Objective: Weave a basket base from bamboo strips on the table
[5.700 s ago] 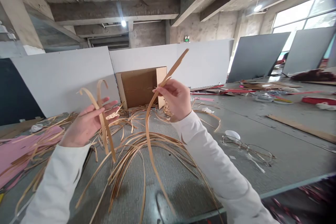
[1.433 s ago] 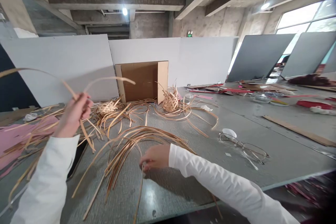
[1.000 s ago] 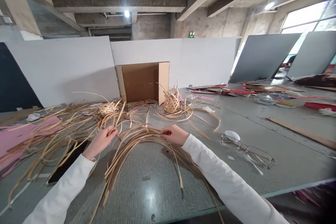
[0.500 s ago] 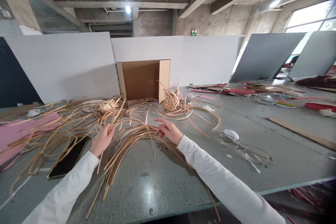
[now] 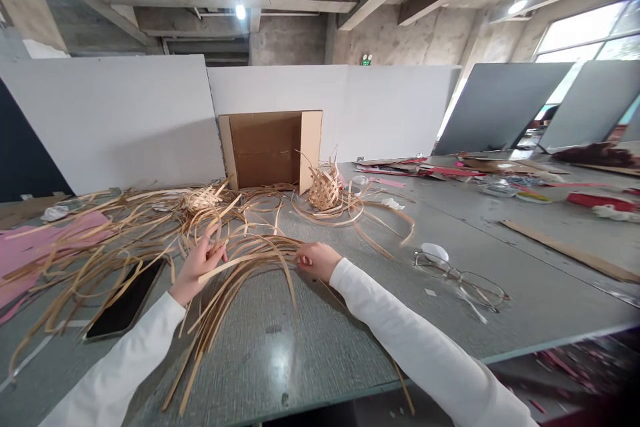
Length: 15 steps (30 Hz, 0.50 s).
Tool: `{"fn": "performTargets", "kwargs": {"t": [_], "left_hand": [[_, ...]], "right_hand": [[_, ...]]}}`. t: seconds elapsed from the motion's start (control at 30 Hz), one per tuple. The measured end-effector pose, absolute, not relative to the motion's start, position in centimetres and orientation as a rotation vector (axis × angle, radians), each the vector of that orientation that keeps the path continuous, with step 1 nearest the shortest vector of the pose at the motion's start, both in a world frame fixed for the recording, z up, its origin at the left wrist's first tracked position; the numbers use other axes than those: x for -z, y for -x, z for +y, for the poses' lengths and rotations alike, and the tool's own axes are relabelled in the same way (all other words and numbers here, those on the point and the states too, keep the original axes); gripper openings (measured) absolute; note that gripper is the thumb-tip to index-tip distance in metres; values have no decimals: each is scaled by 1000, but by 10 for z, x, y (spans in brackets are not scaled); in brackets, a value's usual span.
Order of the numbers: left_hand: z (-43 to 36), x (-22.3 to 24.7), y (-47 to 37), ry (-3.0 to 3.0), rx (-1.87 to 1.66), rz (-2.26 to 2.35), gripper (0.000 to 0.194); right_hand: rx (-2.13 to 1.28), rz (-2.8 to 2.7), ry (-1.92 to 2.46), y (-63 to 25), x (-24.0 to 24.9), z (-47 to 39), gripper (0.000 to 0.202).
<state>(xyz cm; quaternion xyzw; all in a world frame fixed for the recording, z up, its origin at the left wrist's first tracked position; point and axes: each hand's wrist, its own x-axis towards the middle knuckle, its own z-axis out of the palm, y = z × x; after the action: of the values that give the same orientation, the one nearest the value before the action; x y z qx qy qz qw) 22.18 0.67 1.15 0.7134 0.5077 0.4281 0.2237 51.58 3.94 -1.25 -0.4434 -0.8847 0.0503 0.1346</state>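
A curved bundle of tan strips (image 5: 225,293) arches across the grey table in front of me. My left hand (image 5: 199,265) is closed round a few strips at the bundle's left side. At the bundle's right side, my right hand (image 5: 316,260) has its fingers curled together on the strips. One light strip runs between the two hands. Beyond them stand a partly woven basket (image 5: 324,190) and, further left, another woven piece (image 5: 203,199) among loose strips.
A black phone (image 5: 127,297) lies left under strips, beside pink sheets (image 5: 20,257). Eyeglasses (image 5: 463,280) and a white oval object (image 5: 435,253) are at right. An open cardboard box (image 5: 311,150) stands behind. A long flat strip (image 5: 565,250) lies far right.
My right hand's extended fingers have curled in onto the strips. My left hand has turned, and a light strip now stretches from it toward the right hand. The view has shifted slightly.
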Motion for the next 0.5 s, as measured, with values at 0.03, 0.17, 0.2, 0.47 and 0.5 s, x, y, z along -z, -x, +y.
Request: {"fn": "performTargets", "kwargs": {"t": [0.03,0.17,0.2,0.47,0.5], "left_hand": [[6,-12,-222,-1967,-1199,1413,59],[6,-13,-222,-1958,-1307,1415,53],[6,-13,-222,-1939,-1337,1408,51],[4,-13,-227,-1769,-1522,1299,47],[4,-13,-227,-1764,-1526,1292,46]], "right_hand": [[-143,-2571,1260,-515,13,38,15],[-164,-2624,1152,-514,13,35,14],[-173,-2638,1123,-515,13,35,14],[-213,-2602,1005,-517,17,38,12],[-224,-2615,1005,-516,17,38,14]]}}
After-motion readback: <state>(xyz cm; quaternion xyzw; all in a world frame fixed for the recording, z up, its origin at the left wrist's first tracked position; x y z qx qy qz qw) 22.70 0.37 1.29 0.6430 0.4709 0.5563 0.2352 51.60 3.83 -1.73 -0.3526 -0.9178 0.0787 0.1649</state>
